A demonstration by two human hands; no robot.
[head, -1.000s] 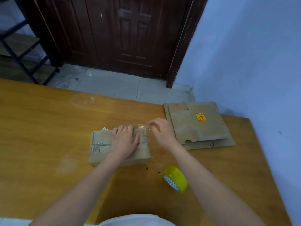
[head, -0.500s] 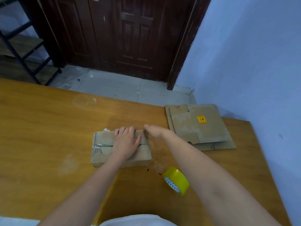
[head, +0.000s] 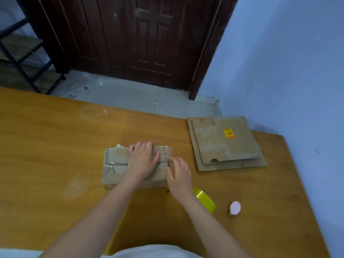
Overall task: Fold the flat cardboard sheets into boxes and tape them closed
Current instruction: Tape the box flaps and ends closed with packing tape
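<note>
One folded brown cardboard box (head: 136, 165), two flat cardboard sheets (head: 226, 144), one yellow tape roll (head: 205, 201). Left hand (head: 142, 162) lies flat on the box, fingers straight — right hand (head: 179, 175) touches its right end with relaxed fingers, grasping nothing.

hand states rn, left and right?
Left hand: open, palm flat, pressing down on the cardboard box.
Right hand: at the box's right end by the tape seam; whether it pinches tape cannot be told.

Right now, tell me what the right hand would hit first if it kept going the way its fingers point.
Probably the left hand: the right hand points up-left along the box top, its fingertips close beside the left thumb.
</note>
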